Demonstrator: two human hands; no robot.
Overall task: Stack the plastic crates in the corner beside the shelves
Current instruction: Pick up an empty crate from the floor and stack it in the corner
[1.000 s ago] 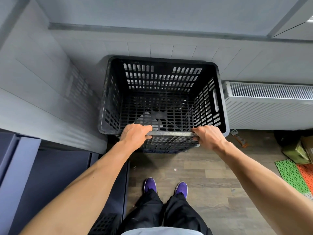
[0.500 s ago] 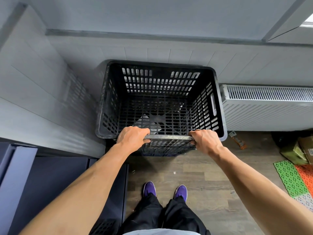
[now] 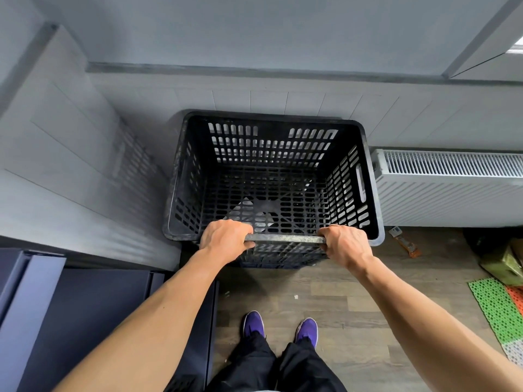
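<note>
Fingers (image 3: 243, 232) of both hands were curled tight round the near rim of the black crate (image 3: 271, 176), which sat in the corner atop another crate, so stacking looked nearly done, only release left.

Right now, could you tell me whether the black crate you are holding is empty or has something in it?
Empty: through the open top of the black crate only its bare slotted floor and walls show.
</note>
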